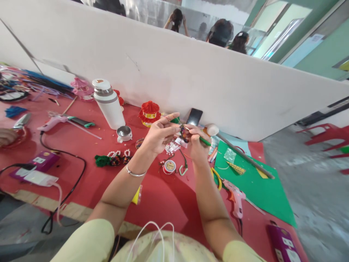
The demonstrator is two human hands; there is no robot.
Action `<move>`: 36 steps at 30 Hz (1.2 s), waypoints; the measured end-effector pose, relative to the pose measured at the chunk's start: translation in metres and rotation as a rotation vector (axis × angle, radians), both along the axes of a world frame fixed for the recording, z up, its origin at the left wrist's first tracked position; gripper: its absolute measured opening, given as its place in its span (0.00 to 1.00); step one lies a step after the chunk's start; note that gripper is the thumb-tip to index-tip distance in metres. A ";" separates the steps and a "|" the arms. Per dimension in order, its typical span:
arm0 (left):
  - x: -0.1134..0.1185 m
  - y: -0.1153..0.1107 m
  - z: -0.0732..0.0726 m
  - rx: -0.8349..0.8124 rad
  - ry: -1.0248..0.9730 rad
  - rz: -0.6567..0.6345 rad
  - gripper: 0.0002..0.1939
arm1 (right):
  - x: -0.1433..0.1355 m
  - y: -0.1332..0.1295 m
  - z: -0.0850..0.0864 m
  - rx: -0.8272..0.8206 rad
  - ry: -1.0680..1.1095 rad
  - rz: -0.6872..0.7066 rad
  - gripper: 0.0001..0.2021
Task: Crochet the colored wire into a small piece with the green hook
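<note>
My left hand (163, 133), a silver bangle on its wrist, pinches a small dark multicoloured crocheted yarn piece (184, 134). My right hand (197, 140) is closed around a crochet hook whose green handle (205, 141) sticks out to the right. The hook's metal tip meets the yarn piece between both hands. Below them on the red table lie a thread spool (169, 166) with a yellow label and a bag of white beads (172, 147). Left of my left forearm rest dark yarn pieces with white beads (116, 159), one of them green.
A white thermos (109, 103) stands left, its metal cup (124, 133) beside it. Glue guns (236, 198) lie on both sides, with cords and purple power strips (283, 243). A phone (194, 117) leans on the white partition (174, 69). Another person's hand (8, 136) is far left.
</note>
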State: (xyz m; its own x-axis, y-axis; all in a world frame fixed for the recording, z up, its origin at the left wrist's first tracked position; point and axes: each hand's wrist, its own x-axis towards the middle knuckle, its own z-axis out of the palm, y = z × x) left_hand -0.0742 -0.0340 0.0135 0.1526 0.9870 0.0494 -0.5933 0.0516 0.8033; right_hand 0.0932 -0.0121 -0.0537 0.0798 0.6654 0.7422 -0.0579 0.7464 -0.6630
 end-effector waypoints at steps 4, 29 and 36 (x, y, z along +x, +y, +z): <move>0.001 0.001 -0.001 0.005 -0.040 -0.009 0.25 | -0.001 0.003 -0.005 -0.014 0.032 0.040 0.17; 0.007 0.000 -0.004 -0.119 -0.187 -0.114 0.26 | -0.009 -0.003 0.003 0.115 -0.033 -0.151 0.17; 0.002 0.002 -0.005 -0.089 -0.146 -0.116 0.24 | 0.009 -0.003 0.009 0.049 -0.089 -0.006 0.15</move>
State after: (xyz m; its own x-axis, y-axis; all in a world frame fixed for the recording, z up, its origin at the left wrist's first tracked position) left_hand -0.0726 -0.0318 0.0086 0.2627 0.9649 -0.0071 -0.6892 0.1928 0.6985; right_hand 0.1026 -0.0150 -0.0442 0.0157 0.6279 0.7781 0.0041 0.7782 -0.6280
